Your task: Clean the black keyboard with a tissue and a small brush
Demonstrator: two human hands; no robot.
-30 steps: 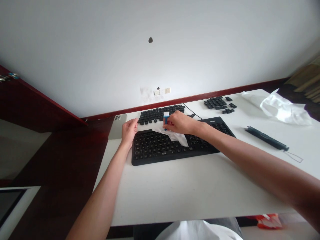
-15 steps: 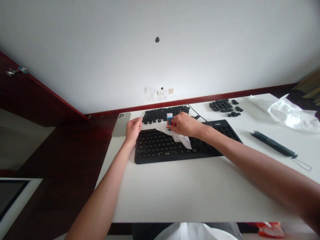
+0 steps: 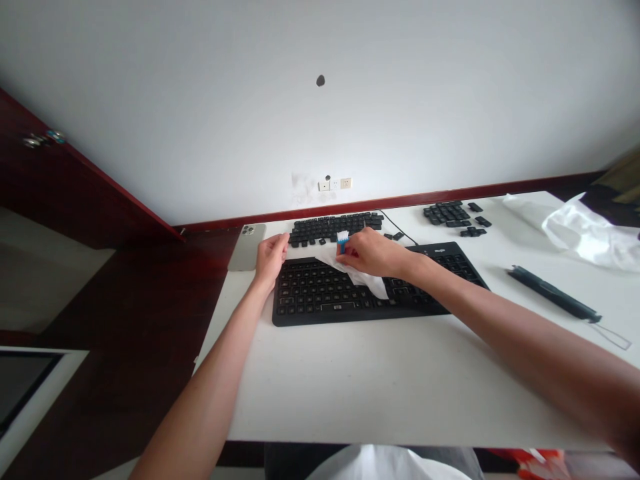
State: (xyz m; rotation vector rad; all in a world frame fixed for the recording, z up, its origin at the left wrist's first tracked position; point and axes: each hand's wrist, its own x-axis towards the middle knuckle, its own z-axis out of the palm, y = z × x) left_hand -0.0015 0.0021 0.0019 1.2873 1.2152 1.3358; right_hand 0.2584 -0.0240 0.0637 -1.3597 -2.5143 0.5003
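A black keyboard [image 3: 320, 308] with its keycaps off lies on the white table. My right hand [image 3: 373, 253] is closed on a small blue brush [image 3: 342, 243], white bristles pointing up, above the keyboard's back edge. A white tissue [image 3: 367, 280] hangs beneath that hand and drapes over the keyboard; whether the fingers also grip it is hard to see. At the keyboard's back left corner is my left hand [image 3: 271, 259], fingers curled together. What they pinch, if anything, is hidden. Rows of loose black keycaps [image 3: 325, 228] lie just behind the keyboard.
A phone [image 3: 247, 247] lies at the table's left edge. More keycaps [image 3: 447, 213] are grouped at the back right. A folded black umbrella-like object [image 3: 554, 293] with a strap lies on the right, and a white plastic bag [image 3: 585, 230] is behind it. A cable [image 3: 400, 227] runs toward the wall.
The whole view has shifted slightly. The brush in my right hand sits a little lower, its bristles nearer the hand. My left hand stays by the keyboard's corner.
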